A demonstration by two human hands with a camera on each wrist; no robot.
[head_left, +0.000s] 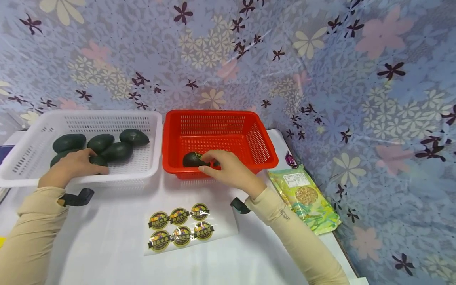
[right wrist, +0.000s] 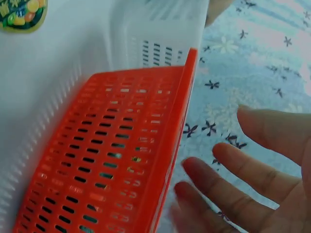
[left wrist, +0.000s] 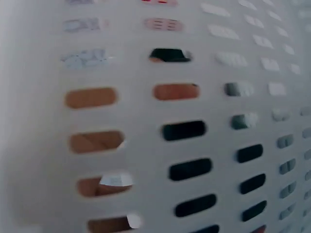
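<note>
A white basket (head_left: 107, 114) on the left holds several dark green avocados (head_left: 117, 150). My left hand (head_left: 78, 163) reaches into it, with its fingers curled over the front avocado (head_left: 97, 160). The left wrist view shows only the slotted white basket wall (left wrist: 141, 141) close up. To the right stands a red basket (head_left: 213, 114) with one avocado (head_left: 192, 159) in it. My right hand (head_left: 228, 168) hovers over that avocado and the basket's front rim. In the right wrist view its fingers (right wrist: 243, 170) are spread and hold nothing, beside the red basket (right wrist: 112, 160).
A sheet of round fruit stickers (head_left: 178, 229) lies on the white table in front of the baskets. A bag of seeds (head_left: 306, 198) and a small purple wrapped sweet (head_left: 290, 160) lie at the right table edge. A floral cloth hangs behind.
</note>
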